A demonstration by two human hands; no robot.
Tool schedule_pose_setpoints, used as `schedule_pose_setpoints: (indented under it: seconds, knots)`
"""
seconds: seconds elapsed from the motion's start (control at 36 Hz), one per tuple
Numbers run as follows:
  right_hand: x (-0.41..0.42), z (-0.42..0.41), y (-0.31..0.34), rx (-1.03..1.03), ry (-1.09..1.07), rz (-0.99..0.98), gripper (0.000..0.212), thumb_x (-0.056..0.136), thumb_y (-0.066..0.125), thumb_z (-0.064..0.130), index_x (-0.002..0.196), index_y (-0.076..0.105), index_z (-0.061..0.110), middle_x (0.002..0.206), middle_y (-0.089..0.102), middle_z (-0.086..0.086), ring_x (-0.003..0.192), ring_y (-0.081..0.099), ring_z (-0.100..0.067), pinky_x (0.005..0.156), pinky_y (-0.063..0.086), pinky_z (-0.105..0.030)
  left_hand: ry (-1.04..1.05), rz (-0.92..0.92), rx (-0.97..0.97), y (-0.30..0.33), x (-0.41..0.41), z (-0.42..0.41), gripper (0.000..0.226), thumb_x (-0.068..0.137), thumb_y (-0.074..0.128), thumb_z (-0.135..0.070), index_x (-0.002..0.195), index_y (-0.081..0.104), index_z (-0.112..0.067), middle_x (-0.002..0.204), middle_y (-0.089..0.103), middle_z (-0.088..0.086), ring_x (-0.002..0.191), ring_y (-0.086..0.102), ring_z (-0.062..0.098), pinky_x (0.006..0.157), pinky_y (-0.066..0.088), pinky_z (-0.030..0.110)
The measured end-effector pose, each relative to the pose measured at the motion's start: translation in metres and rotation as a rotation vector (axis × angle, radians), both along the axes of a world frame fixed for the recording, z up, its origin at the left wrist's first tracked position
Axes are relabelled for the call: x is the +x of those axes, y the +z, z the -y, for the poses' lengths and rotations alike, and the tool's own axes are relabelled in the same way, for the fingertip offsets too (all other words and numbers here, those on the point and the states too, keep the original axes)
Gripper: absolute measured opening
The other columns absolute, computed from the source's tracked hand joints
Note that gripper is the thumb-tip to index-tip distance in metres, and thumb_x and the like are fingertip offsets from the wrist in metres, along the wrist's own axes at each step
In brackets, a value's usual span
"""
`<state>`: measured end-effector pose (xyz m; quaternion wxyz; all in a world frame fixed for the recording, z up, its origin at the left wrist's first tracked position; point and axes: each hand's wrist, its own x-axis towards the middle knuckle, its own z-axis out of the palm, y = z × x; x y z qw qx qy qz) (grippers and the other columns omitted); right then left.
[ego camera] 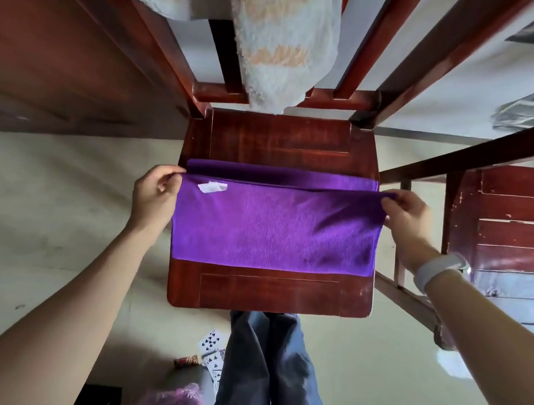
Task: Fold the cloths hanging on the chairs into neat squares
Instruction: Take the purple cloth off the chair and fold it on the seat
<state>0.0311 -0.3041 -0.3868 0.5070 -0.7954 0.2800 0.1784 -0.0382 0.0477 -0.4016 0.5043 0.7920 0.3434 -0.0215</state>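
Left hand (154, 192), right hand (405, 220) pinch purple cloth (273, 226) top corners, arms outstretched over chair seat (266, 294).

Bare forearms, no sleeves visible. Wide white smooth wristband (439, 270) on right wrist, pale glossy face at its outer edge. Nothing worn on left wrist. Loose dark grey-blue denim trousers (270, 374), creased, at frame bottom.

No readable words or brands anywhere. Only club pips on a playing card (210, 341) on the floor; white tag (212, 186) on the purple cloth (272, 229) too small to read.
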Motion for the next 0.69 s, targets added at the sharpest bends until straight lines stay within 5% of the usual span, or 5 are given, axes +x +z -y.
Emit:
schedule_pose_setpoints:
  seconds: [0.14, 0.36, 0.44, 0.56, 0.69]
  knots:
    - [0.016, -0.002, -0.018, -0.061, 0.01, 0.002, 0.022, 0.081, 0.051, 0.01, 0.1, 0.061, 0.011, 0.087, 0.059, -0.01, 0.081, 0.055, -0.021, 0.079, 0.049, -0.042, -0.045, -0.008, 0.068, -0.016, 0.022, -0.002, 0.02, 0.089, 0.05, -0.008, 0.1, 0.066, -0.01, 0.087, 0.063, 0.001, 0.07, 0.055, 0.002, 0.069, 0.041, 0.019]
    - [0.029, -0.006, -0.047, -0.146, 0.032, 0.033, 0.024, 0.088, 0.047, 0.005, 0.109, 0.058, 0.001, 0.093, 0.056, -0.008, 0.081, 0.051, -0.016, 0.065, 0.039, -0.017, -0.041, -0.052, 0.162, -0.039, 0.032, -0.001, 0.022, 0.087, 0.048, -0.008, 0.101, 0.066, -0.007, 0.099, 0.067, 0.015, 0.092, 0.061, 0.03, 0.079, 0.046, 0.031]
    - [0.031, -0.007, -0.051, -0.179, 0.043, 0.039, 0.023, 0.089, 0.046, 0.006, 0.109, 0.058, 0.003, 0.087, 0.054, -0.002, 0.071, 0.048, -0.007, 0.062, 0.038, -0.013, -0.033, -0.071, 0.203, -0.043, 0.035, 0.0, 0.023, 0.086, 0.048, -0.008, 0.099, 0.067, -0.007, 0.099, 0.068, 0.015, 0.093, 0.061, 0.033, 0.082, 0.048, 0.037]
    - [0.033, -0.009, -0.056, -0.232, 0.07, 0.057, 0.022, 0.09, 0.047, 0.006, 0.108, 0.059, 0.003, 0.089, 0.054, -0.003, 0.083, 0.049, -0.014, 0.055, 0.035, -0.003, -0.05, -0.115, 0.317, -0.047, 0.04, 0.002, 0.024, 0.087, 0.049, -0.01, 0.101, 0.069, -0.008, 0.105, 0.065, 0.016, 0.098, 0.059, 0.032, 0.087, 0.045, 0.035]
    - [0.037, -0.016, -0.058, -0.295, 0.061, 0.041, 0.023, 0.088, 0.048, 0.004, 0.108, 0.06, 0.002, 0.094, 0.057, -0.005, 0.088, 0.051, -0.016, 0.066, 0.032, -0.011, -0.118, -0.161, 0.468, -0.053, 0.046, 0.006, 0.023, 0.089, 0.049, -0.008, 0.104, 0.067, -0.006, 0.105, 0.06, 0.024, 0.101, 0.053, 0.037, 0.085, 0.038, 0.033]
